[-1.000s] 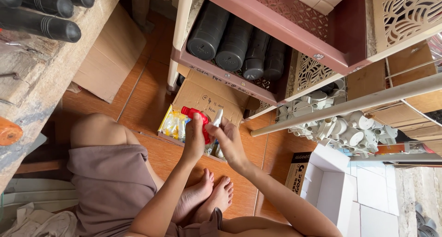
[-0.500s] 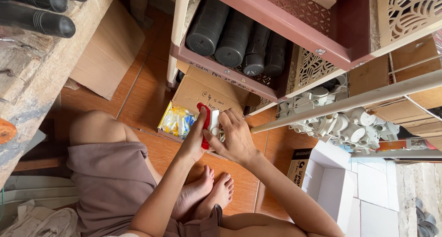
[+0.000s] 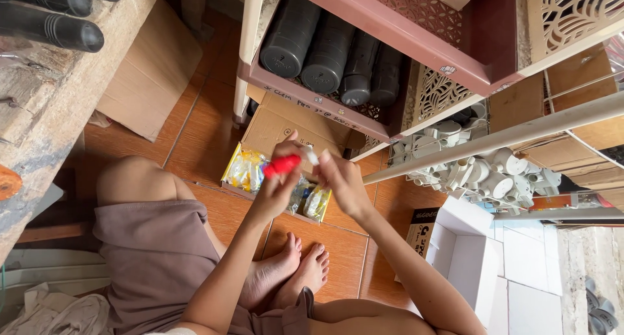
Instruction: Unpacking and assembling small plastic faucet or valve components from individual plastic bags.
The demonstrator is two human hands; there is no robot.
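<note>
Two hands (image 3: 312, 179) over orange tiled floor (image 3: 201, 127), shelf rack (image 3: 416, 55) ahead.

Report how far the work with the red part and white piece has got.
Done: nothing finished shows. In hand: left hand holds a red part, right hand presses a white piece to its end. Left: yellow packets still in the cardboard box.
</note>
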